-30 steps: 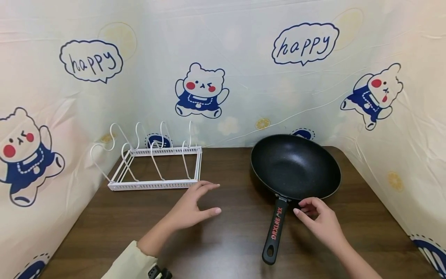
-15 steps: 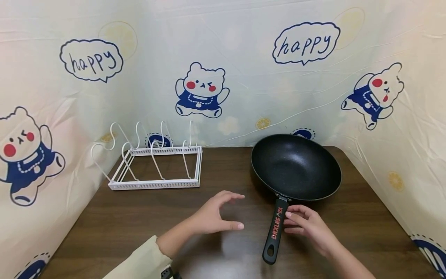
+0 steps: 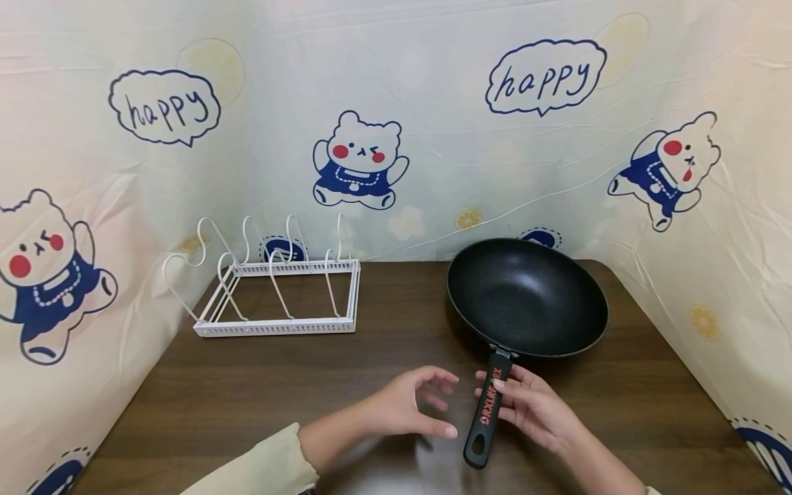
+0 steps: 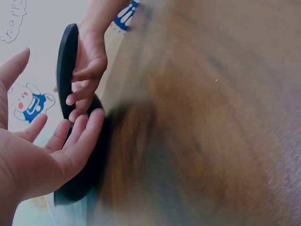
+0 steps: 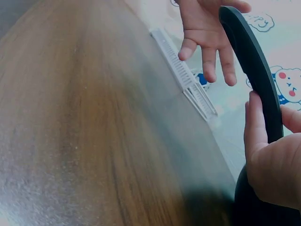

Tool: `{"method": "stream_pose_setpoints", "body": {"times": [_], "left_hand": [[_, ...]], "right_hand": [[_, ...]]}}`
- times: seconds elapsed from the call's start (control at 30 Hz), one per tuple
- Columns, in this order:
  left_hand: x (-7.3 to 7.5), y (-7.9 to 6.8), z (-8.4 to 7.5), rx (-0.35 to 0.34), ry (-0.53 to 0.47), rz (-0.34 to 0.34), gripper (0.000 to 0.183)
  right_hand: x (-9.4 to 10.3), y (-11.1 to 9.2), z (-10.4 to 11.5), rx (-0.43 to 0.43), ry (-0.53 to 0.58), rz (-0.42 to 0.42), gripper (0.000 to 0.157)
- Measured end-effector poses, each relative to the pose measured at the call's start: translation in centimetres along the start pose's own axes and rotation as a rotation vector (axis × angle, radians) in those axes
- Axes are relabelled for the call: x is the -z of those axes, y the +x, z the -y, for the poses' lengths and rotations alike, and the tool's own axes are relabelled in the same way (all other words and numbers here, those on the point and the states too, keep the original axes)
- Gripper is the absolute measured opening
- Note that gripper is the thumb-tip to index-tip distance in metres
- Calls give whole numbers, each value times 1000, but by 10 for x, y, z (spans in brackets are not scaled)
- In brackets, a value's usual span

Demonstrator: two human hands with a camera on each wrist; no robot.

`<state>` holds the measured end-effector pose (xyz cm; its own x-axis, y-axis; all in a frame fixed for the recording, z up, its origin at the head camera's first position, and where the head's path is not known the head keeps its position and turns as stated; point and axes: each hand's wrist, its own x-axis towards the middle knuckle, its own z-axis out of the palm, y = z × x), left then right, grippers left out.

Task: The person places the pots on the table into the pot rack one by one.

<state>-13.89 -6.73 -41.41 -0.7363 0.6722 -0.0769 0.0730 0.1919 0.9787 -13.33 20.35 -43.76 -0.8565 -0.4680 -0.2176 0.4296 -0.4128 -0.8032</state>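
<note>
A black frying pan [image 3: 526, 295] stands at the right of the table, its handle [image 3: 482, 419] pointing toward me with red lettering on top. My right hand [image 3: 535, 409] holds the handle near its middle, thumb on top and fingers passing underneath; the right wrist view shows thumb and fingers on either side of the handle [image 5: 256, 61]. To the left of the handle my left hand [image 3: 411, 402] hangs apart from it, fingers spread and loosely bent, with nothing in it. In the left wrist view the left hand [image 4: 51, 150] is near the handle [image 4: 67, 70] without gripping it.
A white wire rack [image 3: 275, 326] with several upright curved loops stands at the back left of the brown wooden table [image 3: 260, 385]. A cloth backdrop [image 3: 433, 137] printed with bears and "happy" bubbles hangs behind and at both sides.
My right hand has moved left from beside the pan and taken hold of its handle. My left hand has come right and nearer to me, toward the handle. Pan and rack have stayed put.
</note>
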Motion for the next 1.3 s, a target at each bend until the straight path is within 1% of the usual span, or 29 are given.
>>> {"method": "stream_pose_setpoints", "body": {"times": [0.17,0.27,0.37,0.47,0.67,0.73,0.83,1.1,1.3], "left_hand": [[-7,-1,4,99,-253,78,56],[-12,-2,8,147,-368,122,53],[-15,-2,10,169,-460,162,51],[-18,-2,12,175,-545,182,49],[-19,1,15,190,-674,176,46],[-19,2,15,187,-704,182,47],[-17,6,15,172,-728,208,49],[-9,9,23,146,-688,262,43],[-7,6,30,122,-674,279,42]], "right_hand": [[-3,3,-4,29,-23,5,45],[-7,6,-7,44,-21,-14,46],[-12,9,-10,51,-7,-45,48],[-16,12,-13,58,15,-69,49],[-21,15,-18,84,53,-78,47],[-21,17,-18,98,57,-80,45],[-19,19,-19,118,61,-83,44],[-19,24,-20,124,95,-84,50],[-24,26,-23,124,88,-76,57]]}}
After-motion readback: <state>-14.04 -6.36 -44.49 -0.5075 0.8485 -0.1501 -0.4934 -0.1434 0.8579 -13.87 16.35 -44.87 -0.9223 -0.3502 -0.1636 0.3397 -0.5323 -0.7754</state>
